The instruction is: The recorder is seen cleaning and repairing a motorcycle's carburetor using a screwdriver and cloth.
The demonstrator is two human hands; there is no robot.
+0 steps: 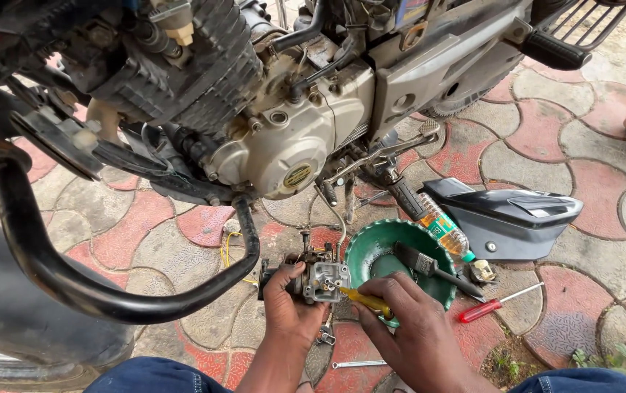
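Crouching low over the paved ground point(589, 320), the person shows blue trouser knees point(160, 375) at the bottom edge of the head view. A small spanner point(359, 363) lies on the pavers between the forearms. The left hand point(289, 306) is wrapped around a metal carburettor point(319, 276), gripping it from the left side and holding it just above the ground. The right hand point(407, 320) is closed on a yellow-handled screwdriver point(366, 300), whose tip touches the right face of the carburettor. Just behind the right hand sits a green bowl point(371, 251) with a paintbrush point(429, 268) resting across its rim. A red-handled screwdriver point(498, 303) lies on the pavers to the right of the bowl, and a plastic bottle point(445, 231) with an orange label leans near the bowl's far edge. Farther right lies a dark grey side panel point(506, 218). Beyond everything stands the motorcycle engine point(284, 138), with a black exhaust pipe point(109, 291) curving across the left side.
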